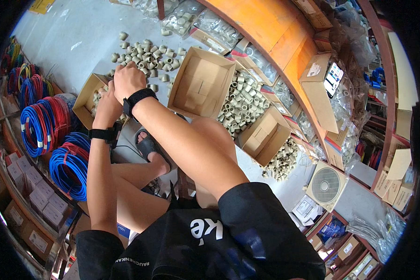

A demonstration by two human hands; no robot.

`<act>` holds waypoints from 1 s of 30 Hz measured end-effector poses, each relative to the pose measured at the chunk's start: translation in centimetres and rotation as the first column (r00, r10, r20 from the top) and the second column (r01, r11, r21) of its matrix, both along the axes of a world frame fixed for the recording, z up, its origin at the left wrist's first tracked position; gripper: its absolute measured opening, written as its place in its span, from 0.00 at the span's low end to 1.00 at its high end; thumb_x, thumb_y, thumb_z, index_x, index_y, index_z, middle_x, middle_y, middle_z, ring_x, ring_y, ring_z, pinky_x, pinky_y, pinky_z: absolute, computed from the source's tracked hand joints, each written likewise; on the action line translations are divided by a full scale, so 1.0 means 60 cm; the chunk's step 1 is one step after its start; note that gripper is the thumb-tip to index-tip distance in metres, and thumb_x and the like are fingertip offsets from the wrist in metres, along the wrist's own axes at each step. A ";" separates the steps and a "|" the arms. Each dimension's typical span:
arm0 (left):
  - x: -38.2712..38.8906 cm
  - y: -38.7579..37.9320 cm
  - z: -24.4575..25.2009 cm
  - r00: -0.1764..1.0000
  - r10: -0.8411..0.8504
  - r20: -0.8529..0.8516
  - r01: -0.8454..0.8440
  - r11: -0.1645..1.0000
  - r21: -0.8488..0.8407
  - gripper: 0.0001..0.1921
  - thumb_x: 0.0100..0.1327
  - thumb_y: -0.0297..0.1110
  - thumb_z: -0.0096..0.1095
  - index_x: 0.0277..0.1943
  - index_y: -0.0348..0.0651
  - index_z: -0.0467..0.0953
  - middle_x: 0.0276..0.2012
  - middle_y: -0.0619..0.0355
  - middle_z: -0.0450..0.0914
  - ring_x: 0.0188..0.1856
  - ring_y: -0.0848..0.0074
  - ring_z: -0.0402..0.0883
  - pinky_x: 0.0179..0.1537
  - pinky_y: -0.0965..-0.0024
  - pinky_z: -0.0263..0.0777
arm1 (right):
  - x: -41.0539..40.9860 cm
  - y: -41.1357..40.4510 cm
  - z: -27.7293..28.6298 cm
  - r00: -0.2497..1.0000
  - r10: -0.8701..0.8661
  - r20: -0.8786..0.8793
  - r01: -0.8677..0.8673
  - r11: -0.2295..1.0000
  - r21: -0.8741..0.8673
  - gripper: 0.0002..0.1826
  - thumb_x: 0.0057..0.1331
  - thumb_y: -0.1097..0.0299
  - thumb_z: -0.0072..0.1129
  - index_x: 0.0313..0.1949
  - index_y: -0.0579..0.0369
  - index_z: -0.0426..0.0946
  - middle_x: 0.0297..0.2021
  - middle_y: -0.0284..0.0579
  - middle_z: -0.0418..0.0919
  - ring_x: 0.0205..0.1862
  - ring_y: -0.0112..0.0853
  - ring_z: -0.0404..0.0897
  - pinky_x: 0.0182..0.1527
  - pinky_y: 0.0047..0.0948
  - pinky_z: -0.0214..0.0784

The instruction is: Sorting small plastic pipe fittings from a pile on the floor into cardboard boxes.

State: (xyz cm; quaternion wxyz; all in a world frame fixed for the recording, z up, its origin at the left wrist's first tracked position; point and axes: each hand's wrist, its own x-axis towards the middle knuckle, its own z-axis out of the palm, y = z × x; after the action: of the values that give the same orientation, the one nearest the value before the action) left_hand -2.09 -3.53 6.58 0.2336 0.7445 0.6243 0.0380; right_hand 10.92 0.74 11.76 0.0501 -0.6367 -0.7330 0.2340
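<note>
My left hand [107, 105] reaches over the right side of an open cardboard box [85, 91] that holds some beige plastic pipe fittings. Just above it, my right hand [129, 79] is bent at the fingers, beside the same box and close to my left hand. Both hands' fingertips are largely hidden, so what they touch does not show. Beyond my right hand lies a loose pile of beige pipe fittings [150, 56] on the floor. To the right of the hands stands a larger open cardboard box [203, 80] with a bare bottom.
More fittings [243, 101] lie heaped at the right, around a smaller open box [264, 134]. Coiled blue and red hoses [43, 126] stand at the left. An orange bench [266, 31], a phone [333, 79] on a carton and a box fan [325, 185] are at the right.
</note>
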 end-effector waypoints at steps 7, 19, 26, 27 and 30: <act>-0.010 0.001 -0.013 0.998 -0.046 -0.030 0.046 0.999 0.000 0.23 0.66 0.37 0.57 0.59 0.34 0.64 0.53 0.35 0.76 0.56 0.32 0.71 0.53 0.43 0.71 | -0.001 0.000 -0.009 0.999 0.007 -0.052 -0.007 1.000 0.003 0.20 0.60 0.62 0.62 0.48 0.62 0.76 0.44 0.62 0.79 0.41 0.43 0.86 0.40 0.36 0.81; -0.004 0.003 -0.014 0.993 -0.096 -0.066 0.099 0.994 0.044 0.23 0.66 0.38 0.56 0.60 0.34 0.65 0.56 0.37 0.74 0.57 0.27 0.69 0.55 0.42 0.70 | 0.009 0.003 -0.013 0.996 0.035 -0.077 -0.034 0.999 0.013 0.20 0.61 0.61 0.61 0.47 0.63 0.76 0.42 0.63 0.80 0.39 0.43 0.86 0.40 0.36 0.80; 0.000 0.002 -0.018 0.989 -0.121 -0.086 0.127 0.990 0.064 0.22 0.66 0.36 0.55 0.58 0.31 0.66 0.54 0.36 0.74 0.56 0.27 0.68 0.56 0.43 0.69 | 0.009 0.000 -0.023 0.998 0.028 -0.057 -0.026 0.999 0.034 0.19 0.60 0.62 0.61 0.46 0.63 0.76 0.41 0.63 0.81 0.39 0.43 0.86 0.39 0.35 0.80; 0.000 0.002 -0.018 0.989 -0.122 -0.086 0.127 0.990 0.064 0.22 0.66 0.36 0.55 0.58 0.31 0.66 0.54 0.36 0.74 0.56 0.27 0.68 0.56 0.43 0.69 | 0.008 0.000 -0.024 0.998 0.028 -0.056 -0.026 0.999 0.033 0.19 0.60 0.62 0.61 0.46 0.63 0.76 0.41 0.63 0.81 0.39 0.43 0.86 0.39 0.35 0.80; -0.006 0.002 -0.020 0.996 -0.087 -0.024 0.088 0.996 0.010 0.22 0.66 0.36 0.55 0.58 0.31 0.66 0.54 0.36 0.74 0.57 0.28 0.68 0.57 0.43 0.69 | 0.006 0.000 -0.024 0.999 0.026 -0.040 -0.024 0.999 0.046 0.19 0.59 0.63 0.61 0.46 0.63 0.77 0.41 0.63 0.81 0.39 0.43 0.86 0.39 0.35 0.80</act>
State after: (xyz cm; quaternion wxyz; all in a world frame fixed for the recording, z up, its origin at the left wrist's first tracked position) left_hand -2.45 -3.43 5.38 0.2233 0.7728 0.5936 0.0223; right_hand 11.30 0.71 10.35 0.0765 -0.6214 -0.7447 0.2310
